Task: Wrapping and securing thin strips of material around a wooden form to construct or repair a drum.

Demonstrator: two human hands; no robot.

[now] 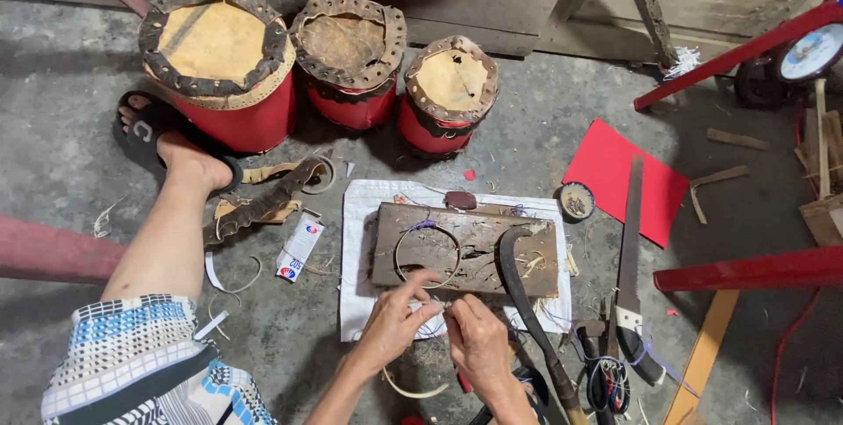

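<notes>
My left hand (391,320) and my right hand (479,342) meet at the near edge of a worn wooden board (479,254). Both pinch the lower part of a thin bent hoop (428,254) that lies on the board; a purple thread is tied at its top. The board rests on a white woven sack (360,214). A curved dark blade with a wooden handle (527,302) lies across the board's right end, beside my right hand.
Three red drums with hide tops (215,61) (349,56) (450,91) stand at the back. My leg in a black sandal (145,135) stretches left. A handsaw (630,258), red paper (623,179), a small tin (577,201), scissors (606,381), a glue tube (299,249) and leather strips (263,201) lie around.
</notes>
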